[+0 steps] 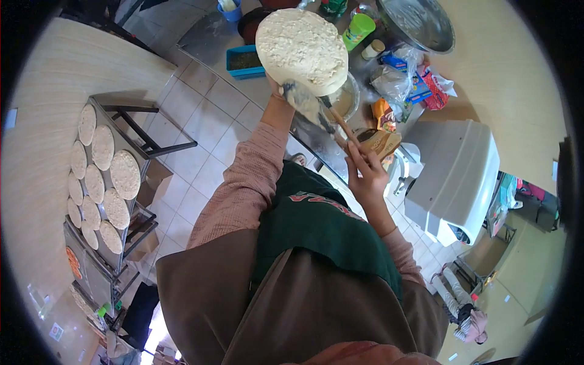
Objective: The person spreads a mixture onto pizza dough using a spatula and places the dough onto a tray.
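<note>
A round, pale disc (302, 50) with a rough, lumpy top is held up over the metal table by my left hand (277, 88), which is mostly hidden beneath it. My right hand (368, 176) is closed round the wooden handle of a spatula (342, 125). Thick pale batter coats a dark-edged blade (306, 104) at the disc's lower edge. Behind the tools, a clear bowl (351, 97) is partly visible on the table.
A blue tray (244, 62), a green cup (359, 30), a large metal bowl (420, 24) and plastic bags (395, 82) surround the disc. Several flat discs lie on a table (141, 149) at left. A grey-white machine (453, 176) stands at right. A person (467, 316) is at lower right.
</note>
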### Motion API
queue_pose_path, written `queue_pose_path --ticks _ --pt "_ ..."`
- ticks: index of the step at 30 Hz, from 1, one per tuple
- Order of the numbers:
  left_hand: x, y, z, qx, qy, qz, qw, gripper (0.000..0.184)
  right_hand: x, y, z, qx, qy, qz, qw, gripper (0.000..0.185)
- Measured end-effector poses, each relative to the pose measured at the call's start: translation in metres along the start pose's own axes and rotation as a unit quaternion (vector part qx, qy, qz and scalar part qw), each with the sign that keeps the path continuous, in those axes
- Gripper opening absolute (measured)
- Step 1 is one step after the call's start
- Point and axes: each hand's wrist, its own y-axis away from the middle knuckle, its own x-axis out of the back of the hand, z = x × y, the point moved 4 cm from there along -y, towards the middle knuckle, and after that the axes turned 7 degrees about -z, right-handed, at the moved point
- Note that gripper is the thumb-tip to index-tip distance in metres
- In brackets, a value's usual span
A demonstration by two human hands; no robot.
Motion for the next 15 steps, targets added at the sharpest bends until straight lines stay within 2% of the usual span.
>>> queue_pose_path --ticks 3,6,7,9,10,11,12,13,14,15 --pt "0.002 0.002 0.009 -0.005 0.042 -0.038 0.998 0.073 -0.002 0.007 0.002 0.016 -0.076 0.006 0.997 0.031" --pt "0.0 0.002 0.015 -0.007 0.086 -0.08 0.993 0.077 -0.011 0.0 0.01 -0.146 -0.338 -0.048 0.929 0.027" --pt "-0.002 0.0 0.018 -0.007 0.099 -0.096 0.99 0.078 -0.013 -0.006 0.01 -0.144 -0.337 -0.047 0.929 0.027" --pt "-0.001 -0.002 0.02 -0.005 0.113 -0.112 0.987 0.079 -0.03 -0.017 0.012 -0.224 -0.591 -0.09 0.77 0.026" --pt "-0.003 -0.002 0.023 -0.075 -0.317 -0.139 0.935 0.079 -0.041 -0.014 0.018 -0.243 -0.591 -0.104 0.762 0.028" --pt "-0.008 -0.002 0.022 -0.132 -0.685 -0.141 0.702 0.079 -0.05 -0.005 0.028 -0.243 -0.591 -0.099 0.763 0.028" --pt "-0.011 -0.005 0.024 -0.131 -0.684 -0.144 0.703 0.079 -0.06 0.006 0.038 -0.267 -0.609 -0.13 0.735 0.033" --pt "-0.006 -0.009 0.03 -0.058 -0.408 -0.108 0.905 0.078 -0.064 0.011 0.037 -0.291 -0.626 -0.162 0.705 0.037" --pt "-0.001 -0.011 0.032 0.022 -0.084 -0.057 0.995 0.077 -0.067 0.02 0.035 -0.322 -0.661 -0.108 0.669 0.031" --pt "0.004 -0.011 0.037 0.023 -0.084 -0.054 0.995 0.077 -0.067 0.027 0.036 -0.325 -0.662 -0.108 0.667 0.031"
